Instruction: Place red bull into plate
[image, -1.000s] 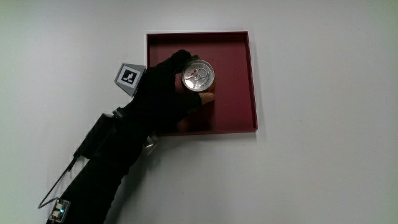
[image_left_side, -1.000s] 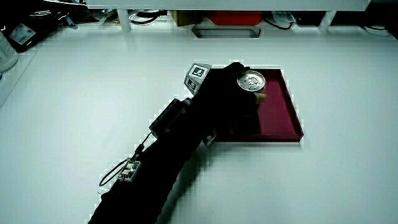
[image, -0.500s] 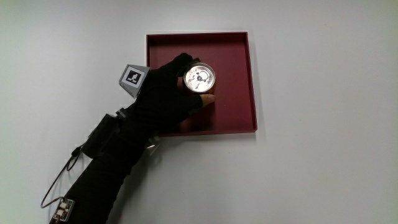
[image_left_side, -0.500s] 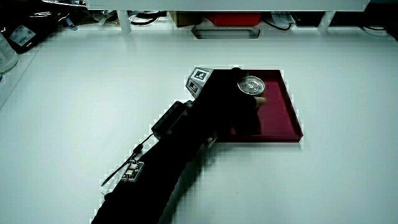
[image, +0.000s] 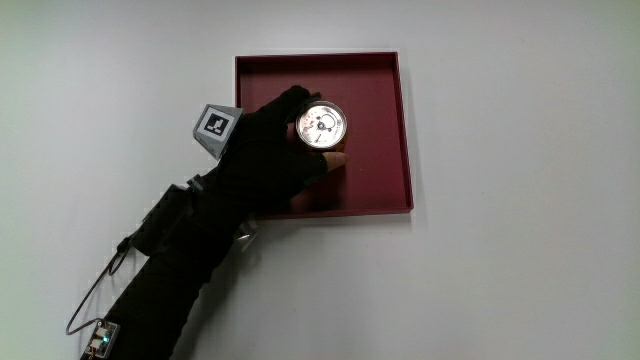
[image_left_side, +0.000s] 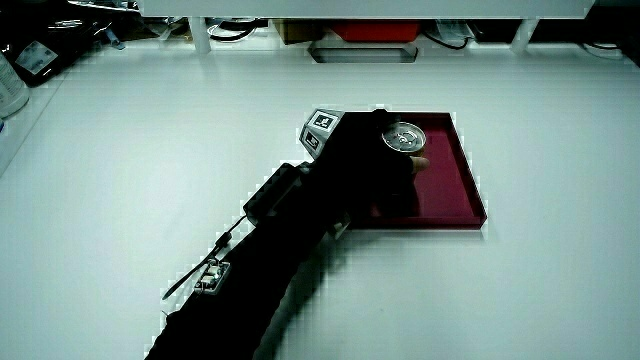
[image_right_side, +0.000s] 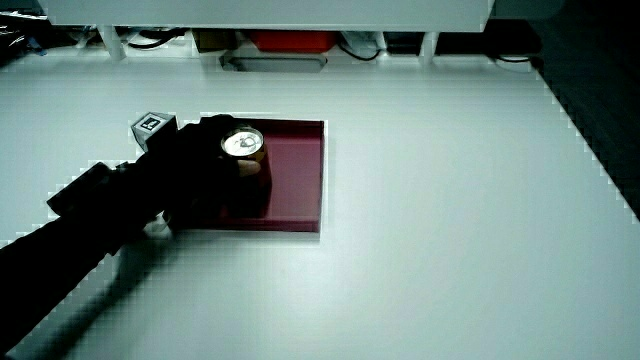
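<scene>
Can (image: 320, 123) stands upright in plate (image: 385, 140), wrapped by hand (image: 265, 155)

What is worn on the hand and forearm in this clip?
The hand wears a black glove, with a small grey cube on its back bearing a black-and-white square marker. A black sleeve covers the forearm, carrying a dark box and a thin cable down to a small board.

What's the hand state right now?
Hand: closed around the can, upright over the red plate.
</scene>
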